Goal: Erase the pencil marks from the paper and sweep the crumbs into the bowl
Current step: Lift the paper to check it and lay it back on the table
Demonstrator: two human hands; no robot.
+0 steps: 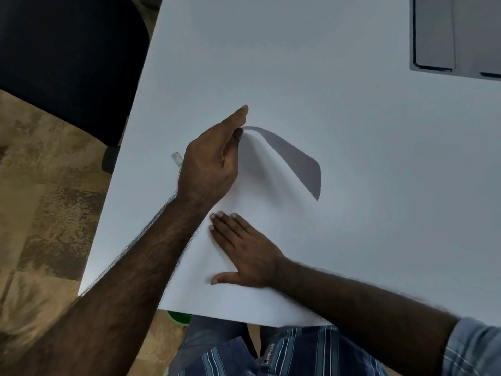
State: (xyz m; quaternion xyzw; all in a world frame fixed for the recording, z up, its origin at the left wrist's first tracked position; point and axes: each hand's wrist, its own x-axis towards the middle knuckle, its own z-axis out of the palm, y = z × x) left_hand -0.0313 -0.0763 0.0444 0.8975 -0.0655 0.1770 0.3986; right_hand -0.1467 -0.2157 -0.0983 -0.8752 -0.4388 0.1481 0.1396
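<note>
The left hand point(210, 169) pinches the far corner of the paper point(260, 240) and curls it up off the table point(352, 131), while the right hand point(241, 253) lies flat with straight fingers on the sheet's near half. If the lift runs too steep or quick, crumbs could scatter past the green bowl point(179, 317), which peeks out just below the paper's near edge. The sheet looks white and unmarked, though glare may hide faint pencil. A small eraser point(176, 159) lies left of the paper.
</note>
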